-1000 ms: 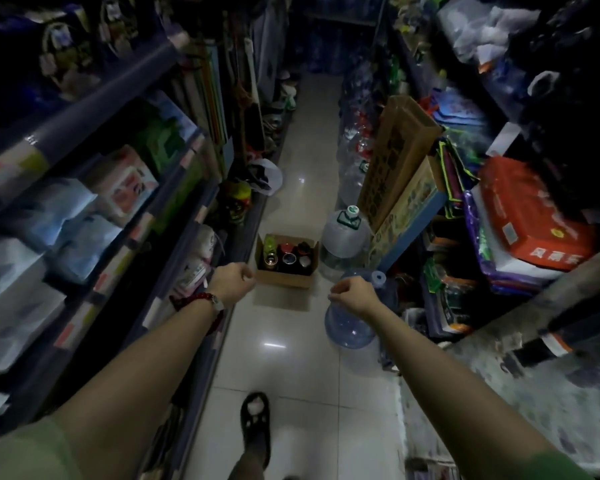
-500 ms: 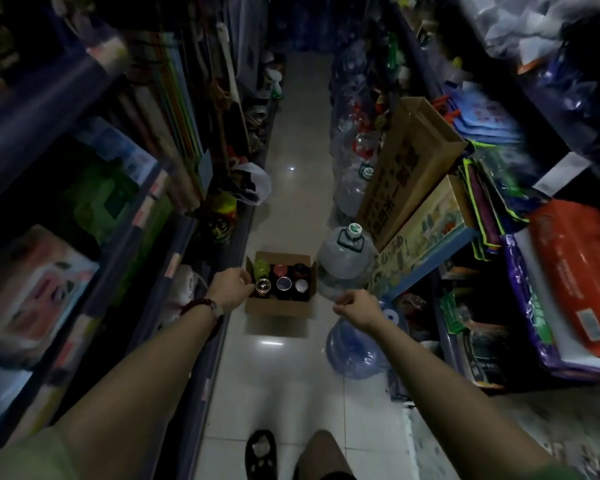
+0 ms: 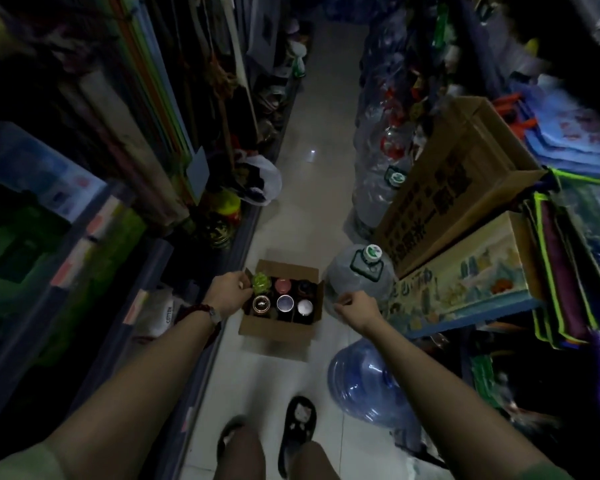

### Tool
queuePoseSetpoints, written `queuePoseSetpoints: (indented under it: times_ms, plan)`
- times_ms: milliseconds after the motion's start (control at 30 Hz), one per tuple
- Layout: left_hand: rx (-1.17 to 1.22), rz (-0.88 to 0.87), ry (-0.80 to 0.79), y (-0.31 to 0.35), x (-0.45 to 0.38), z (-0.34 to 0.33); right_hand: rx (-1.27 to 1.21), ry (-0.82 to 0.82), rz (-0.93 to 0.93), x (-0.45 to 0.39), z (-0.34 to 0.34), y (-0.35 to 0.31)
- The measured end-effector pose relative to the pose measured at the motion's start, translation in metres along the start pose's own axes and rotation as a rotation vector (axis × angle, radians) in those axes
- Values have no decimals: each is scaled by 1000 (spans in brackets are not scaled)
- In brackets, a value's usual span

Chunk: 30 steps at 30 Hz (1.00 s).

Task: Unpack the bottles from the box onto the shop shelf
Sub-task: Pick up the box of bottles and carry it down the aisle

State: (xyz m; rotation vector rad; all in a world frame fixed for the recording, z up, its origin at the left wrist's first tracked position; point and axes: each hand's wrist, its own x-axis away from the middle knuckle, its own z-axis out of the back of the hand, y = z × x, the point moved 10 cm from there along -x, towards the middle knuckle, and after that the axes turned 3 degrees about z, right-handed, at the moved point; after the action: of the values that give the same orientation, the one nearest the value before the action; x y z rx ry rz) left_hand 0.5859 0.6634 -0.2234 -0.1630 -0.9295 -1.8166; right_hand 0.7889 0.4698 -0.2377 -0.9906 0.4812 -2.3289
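Where shelves flank pale floor tiles (image 3: pixel 312 216), box (image 3: pixel 278 332) between loosely curled, empty hands (image 3: pixel 227 294).

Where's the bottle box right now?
Head view: the open cardboard box sits on the aisle floor between both hands, left of the clear water jug, by the left shelf.

One open cardboard box (image 3: pixel 280 327) sits on the aisle floor, and six bottles (image 3: pixel 284 303) stand in it, in two rows of three: one with a green top (image 3: pixel 261 283), one with a pink cap (image 3: pixel 282 285), one dark (image 3: pixel 304 287), and three in the near row with pale or metallic tops. Two hands (image 3: pixel 228 293) reach toward it (one to each side). Two large water jugs lie or stand close by on the right: a clear one (image 3: pixel 361 276) and a blue one (image 3: pixel 366 384). More jugs are stacked farther along, too dim to count. Two slippers (image 3: pixel 297 427) show below.
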Motion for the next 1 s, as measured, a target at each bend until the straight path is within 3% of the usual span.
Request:
queuePoseSetpoints:
  times_ms: [367,667,1000]
  plan:
    - [56,1,-5,-48,-117,-54,-108,69,-36,-117,-63,42]
    - [76,-65,12,-139,-248,-154,-159,167,-21,-256,-170,107]
    - [297,-135,67,-224,-359,-239,-216,350,-15,-360,-253,200]
